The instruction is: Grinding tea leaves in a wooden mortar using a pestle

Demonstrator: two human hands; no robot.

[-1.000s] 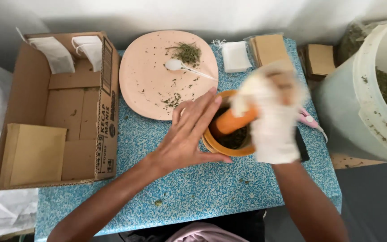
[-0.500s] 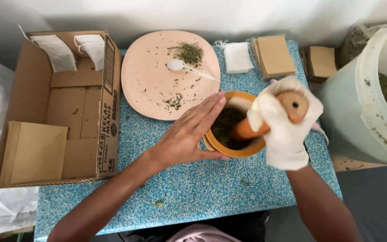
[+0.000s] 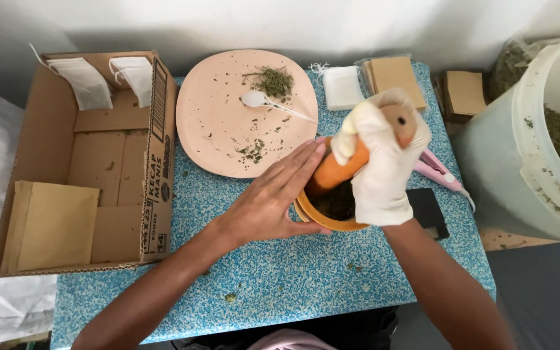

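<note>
Over the orange mortar (image 3: 332, 210), near the right edge of the blue speckled table (image 3: 280, 279), an orange wooden pestle (image 3: 341, 167) is clamped in the gloved right hand (image 3: 384, 162), the white glove wrapped fully round its upper shaft so that only the rounded top and the lower part are seen. The pestle is tilted, its lower end sunk into the dark green herb inside the bowl. The left hand (image 3: 270, 201) is laid flat and bare against the mortar's left wall, fingers together and stretched toward the far side, the thumb curved under the near rim; nothing is gripped by it, the bowl is only braced.

Just to the right of the mortar a small black flat object (image 3: 430, 210) is partly covered by the right forearm, and beyond it a pink handled tool (image 3: 441, 172) is laid close to the table's right edge. A large white bucket (image 3: 526, 149) with dried herb is stood off the table on the right, close to that edge.

Far and left of the mortar a pink plate (image 3: 228, 129) is set, bearing a white spoon (image 3: 260, 100) and scattered herb. Behind, white bags (image 3: 343, 87) and brown envelopes (image 3: 393, 74) are stacked at the far edge. A cardboard box (image 3: 157, 162) takes up the left end. Open table is left on the near side, between the forearms.
</note>
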